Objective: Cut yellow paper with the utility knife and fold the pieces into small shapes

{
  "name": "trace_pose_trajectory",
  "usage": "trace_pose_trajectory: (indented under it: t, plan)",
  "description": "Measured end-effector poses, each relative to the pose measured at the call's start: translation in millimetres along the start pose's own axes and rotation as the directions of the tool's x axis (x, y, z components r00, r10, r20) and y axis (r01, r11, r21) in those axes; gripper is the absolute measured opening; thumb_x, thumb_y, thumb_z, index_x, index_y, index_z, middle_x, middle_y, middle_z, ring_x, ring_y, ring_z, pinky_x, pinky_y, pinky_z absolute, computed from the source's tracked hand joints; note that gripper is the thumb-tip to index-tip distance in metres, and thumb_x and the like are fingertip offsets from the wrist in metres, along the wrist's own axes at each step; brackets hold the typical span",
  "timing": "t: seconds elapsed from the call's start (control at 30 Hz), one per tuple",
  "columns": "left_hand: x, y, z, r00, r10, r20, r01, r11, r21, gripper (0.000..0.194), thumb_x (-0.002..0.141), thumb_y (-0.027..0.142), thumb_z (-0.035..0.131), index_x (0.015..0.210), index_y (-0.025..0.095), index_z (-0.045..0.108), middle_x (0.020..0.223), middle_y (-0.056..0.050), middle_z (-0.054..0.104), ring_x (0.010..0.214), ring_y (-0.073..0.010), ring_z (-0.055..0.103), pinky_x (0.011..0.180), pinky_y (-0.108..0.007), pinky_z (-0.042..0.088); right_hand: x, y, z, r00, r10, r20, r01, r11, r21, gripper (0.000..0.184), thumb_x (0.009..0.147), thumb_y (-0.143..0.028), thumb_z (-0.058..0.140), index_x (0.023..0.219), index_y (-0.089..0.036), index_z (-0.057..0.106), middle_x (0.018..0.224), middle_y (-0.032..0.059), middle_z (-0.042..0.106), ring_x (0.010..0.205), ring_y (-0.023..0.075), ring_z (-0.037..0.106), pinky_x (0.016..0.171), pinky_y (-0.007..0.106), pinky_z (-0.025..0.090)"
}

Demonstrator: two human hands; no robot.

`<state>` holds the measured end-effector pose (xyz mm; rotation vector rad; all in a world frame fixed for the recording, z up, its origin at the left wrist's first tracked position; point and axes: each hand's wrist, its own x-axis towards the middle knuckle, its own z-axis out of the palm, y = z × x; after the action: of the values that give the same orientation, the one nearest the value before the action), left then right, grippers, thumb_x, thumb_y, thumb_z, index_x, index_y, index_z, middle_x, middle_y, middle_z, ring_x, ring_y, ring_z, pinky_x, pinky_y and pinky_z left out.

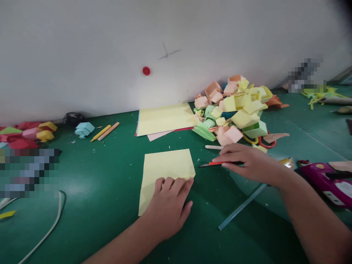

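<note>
"What could go wrong here?"
"The red-handled tool (217, 163) points at the yellow sheet (165, 165), its tip just beside the right edge; a slip of the right hand (243, 157) could nick the paper or the left hand (168, 209)"
"How are the grips?"
"The right's thumb and fingers look closed around the tool; the left presses loosely bent fingers on the sheet, grasping nothing. Too light a press, and the sheet might skid across the green table (110, 179)"
</note>
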<state>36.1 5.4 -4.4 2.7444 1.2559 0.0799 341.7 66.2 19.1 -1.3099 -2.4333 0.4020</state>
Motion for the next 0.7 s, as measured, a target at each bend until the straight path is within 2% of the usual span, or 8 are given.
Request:
trace_pose_trajectory:
  t: [0.13,0.27,0.47,0.6,0.7]
  plan:
    - [-2.4,0.8,1.0,0.998,0.062,-0.004,-0.062,0.998,0.011,0.047,0.103,0.034,0.038,0.148,0.021,0.041,0.128,-0.009,0.059,0.109,-0.0277,0.053,0.096,-0.048,0.039,6.3,-7.4,-0.7,0.969,0.148,-0.197,-0.140,0.989,0.057,0.030,0.097,-0.035,0.051,0.120,-0.035,0.071,0.115,0.0029,0.069,0.107,0.0248,0.065,0.085,0.038,0.055]
    - [-5.5,0.0,2.4,0.991,0.132,-0.031,-0.131,0.991,0.020,0.038,0.102,0.028,0.040,0.137,0.019,0.052,0.125,-0.010,0.061,0.113,-0.0285,0.054,0.099,-0.048,0.042,10.2,-12.9,2.1,0.930,0.204,-0.306,-0.176,0.977,0.117,0.027,0.095,-0.035,0.053,0.113,-0.030,0.073,0.114,0.0036,0.070,0.105,0.0256,0.066,0.088,0.038,0.055]
    - [-11.8,-2.4,-1.7,0.984,0.164,-0.066,-0.169,0.983,-0.066,0.021,0.099,0.023,0.046,0.112,0.019,0.062,0.120,-0.009,0.062,0.115,-0.0289,0.055,0.100,-0.048,0.047,11.1,-12.8,9.9,0.917,0.221,-0.332,-0.206,0.975,0.083,0.027,0.096,-0.033,0.052,0.113,-0.029,0.072,0.114,0.0042,0.069,0.106,0.0259,0.065,0.089,0.040,0.054]
    - [-13.8,-5.1,-4.4,0.984,0.154,-0.088,-0.163,0.982,-0.100,0.027,0.097,0.024,0.051,0.122,0.017,0.058,0.115,-0.010,0.064,0.109,-0.0273,0.058,0.097,-0.047,0.051,12.2,-11.8,16.5,0.945,0.155,-0.289,-0.144,0.988,0.059,0.027,0.096,-0.031,0.052,0.116,-0.029,0.071,0.110,0.0053,0.070,0.105,0.0257,0.063,0.092,0.042,0.052]
    - [-14.2,-7.2,-5.6,0.981,0.184,-0.064,-0.189,0.977,-0.096,0.030,0.097,0.023,0.052,0.126,0.017,0.057,0.113,-0.009,0.065,0.106,-0.0272,0.058,0.095,-0.046,0.052,13.2,-13.9,24.5,0.957,0.124,-0.262,-0.105,0.991,0.087,0.028,0.096,-0.031,0.054,0.119,-0.029,0.070,0.113,0.0055,0.070,0.109,0.0259,0.062,0.097,0.045,0.050]
